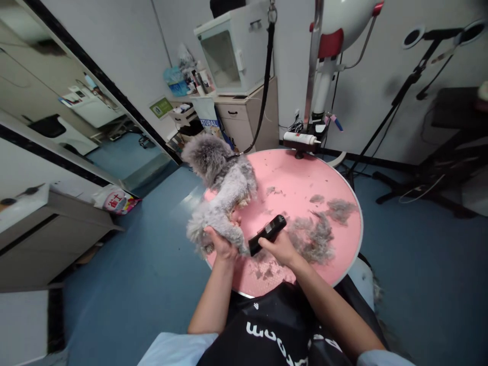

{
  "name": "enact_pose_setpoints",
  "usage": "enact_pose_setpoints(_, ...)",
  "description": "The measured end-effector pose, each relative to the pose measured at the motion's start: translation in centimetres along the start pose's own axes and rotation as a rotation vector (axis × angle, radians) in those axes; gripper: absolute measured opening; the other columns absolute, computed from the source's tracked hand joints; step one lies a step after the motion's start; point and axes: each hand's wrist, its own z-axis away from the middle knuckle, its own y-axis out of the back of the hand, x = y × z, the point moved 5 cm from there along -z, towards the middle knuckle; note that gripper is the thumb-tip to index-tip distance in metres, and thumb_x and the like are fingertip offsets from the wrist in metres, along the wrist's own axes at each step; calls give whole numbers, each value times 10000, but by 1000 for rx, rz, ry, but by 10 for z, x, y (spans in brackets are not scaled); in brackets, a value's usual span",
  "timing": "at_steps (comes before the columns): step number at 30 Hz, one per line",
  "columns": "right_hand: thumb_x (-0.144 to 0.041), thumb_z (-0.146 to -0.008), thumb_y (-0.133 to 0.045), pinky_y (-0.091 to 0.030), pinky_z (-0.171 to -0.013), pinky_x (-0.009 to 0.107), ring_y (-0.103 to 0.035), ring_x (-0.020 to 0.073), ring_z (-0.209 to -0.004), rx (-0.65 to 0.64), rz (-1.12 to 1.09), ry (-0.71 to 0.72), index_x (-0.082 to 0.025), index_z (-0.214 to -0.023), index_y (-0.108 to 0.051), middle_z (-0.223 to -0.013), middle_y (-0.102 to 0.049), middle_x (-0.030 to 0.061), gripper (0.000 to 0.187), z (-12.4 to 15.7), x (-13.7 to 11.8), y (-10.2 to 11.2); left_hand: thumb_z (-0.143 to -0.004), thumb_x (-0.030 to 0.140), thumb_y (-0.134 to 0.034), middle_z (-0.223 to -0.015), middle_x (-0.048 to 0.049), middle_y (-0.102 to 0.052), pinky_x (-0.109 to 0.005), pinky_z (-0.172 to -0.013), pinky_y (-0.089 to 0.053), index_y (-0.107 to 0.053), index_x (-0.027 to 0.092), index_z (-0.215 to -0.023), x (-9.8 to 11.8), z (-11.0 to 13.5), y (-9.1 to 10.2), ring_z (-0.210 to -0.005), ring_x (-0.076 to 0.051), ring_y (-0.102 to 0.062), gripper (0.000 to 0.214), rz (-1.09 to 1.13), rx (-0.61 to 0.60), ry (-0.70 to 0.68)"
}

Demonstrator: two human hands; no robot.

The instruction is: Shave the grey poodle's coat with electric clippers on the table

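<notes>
A fluffy grey curly-coated dog [232, 185] is at the left edge of the round pink desk [293, 170] with a pale rim, its head and rump showing beyond that edge against the blue floor [148, 264]. The left hand [222, 246] is closed around fur at the dog's hindquarters, thumb uppermost. The right hand [281, 247] grips a black handheld clipper [269, 233], whose lower end is right at the fur of the hind leg; whether it touches cannot be told. The clipper lies over the desk, well inside the near rim.

To the right of the right hand, loose grey fur clumps [319, 239] spread toward the right rim. A broad stretch of pink surface, with small tufts on it, runs from the dog's shoulders to the far rim, where a white tube [301, 138] lies on a dark holder just beyond the edge. A black strap [264, 84] slants down to the dog's neck, bounding the room above its back. Blue floor stretches left between the desk and a black-framed mirror [133, 152]. The wearer's black apron [263, 325] meets the near rim
</notes>
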Motion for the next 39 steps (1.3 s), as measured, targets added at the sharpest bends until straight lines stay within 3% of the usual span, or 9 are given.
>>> enact_pose_setpoints(3, -268, -617, -740, -474, -570, 275, -579, 157, -616, 15, -119, -20, -185, -729, -621, -665, -647, 1, 183, -16, -6, 11, -421, 827, -723, -572, -26, -616, -247, -523, -501, -663, 170, -602, -9, 17, 13, -568, -158, -611, 684, -77, -37, 126)
enact_pose_setpoints(7, -394, -689, -672, -393, -460, 244, -427, 91, -451, 257, -338, 92, -188, -749, -614, -576, -586, -26, 222, -64, -39, 42, -442, 805, -734, -625, -45, -653, -243, -379, -443, -690, 146, -635, -6, 37, 23, -434, -132, -549, 688, -189, -112, 220)
enact_pose_setpoints(11, -366, -654, -708, -413, -476, 247, -463, 101, -475, 291, -411, 176, -180, -782, -634, -552, -558, -37, 237, -100, -68, 35, -503, 803, -712, -567, -37, -604, -251, -429, -499, -661, 158, -582, 17, 44, 12, -494, -149, -575, 652, -198, -140, 142)
enact_pose_setpoints(14, -343, -671, -694, -395, -446, 246, -451, 102, -450, 320, -437, 170, -171, -793, -653, -508, -526, -45, 215, -90, -63, 9, -515, 802, -710, -533, -27, -562, -300, -624, -587, -635, 178, -525, 29, 46, 0, -533, -150, -570, 629, -200, -141, 109)
enact_pose_setpoints(19, -323, -676, -708, -445, -491, 260, -506, 107, -502, 277, -557, 116, -193, -889, -654, -680, -642, -11, 255, -58, -28, -29, -583, 679, -773, -461, 18, -452, -364, -795, -589, -577, 233, -498, 29, 52, -8, -498, -146, -510, 494, -98, -119, 259)
enact_pose_setpoints(26, -428, -742, -645, -438, -514, 278, -475, 121, -480, 527, -634, 137, -234, -726, -525, -514, -500, -53, 229, -76, -39, 3, -616, 537, -829, -479, 27, -420, -327, -807, -544, -404, 197, -414, 28, 39, -5, -574, -124, -534, 580, -168, -238, 392)
enact_pose_setpoints(33, -355, -688, -716, -451, -502, 261, -515, 111, -514, 284, -443, 160, -200, -871, -635, -680, -629, -8, 253, -68, -49, -19, -669, 522, -807, -426, -4, -467, -304, -583, -500, -600, 157, -458, 16, 54, 15, -462, -128, -506, 470, -390, -372, 361)
enact_pose_setpoints(36, -358, -717, -667, -414, -451, 253, -464, 108, -462, 343, -479, 128, -192, -879, -653, -576, -567, -33, 233, -67, -36, -10, -662, 486, -822, -490, -41, -567, -254, -469, -440, -708, 139, -642, 12, 67, 27, -450, -144, -542, 365, -498, -379, 431)
enact_pose_setpoints(39, -373, -743, -626, -382, -415, 244, -425, 100, -429, 419, -499, 148, -185, -874, -655, -541, -529, -46, 231, -72, -34, 10, -626, 360, -862, -668, -53, -677, -273, -545, -498, -746, 197, -884, 19, 70, 39, -563, -180, -622, 326, -684, -468, 494)
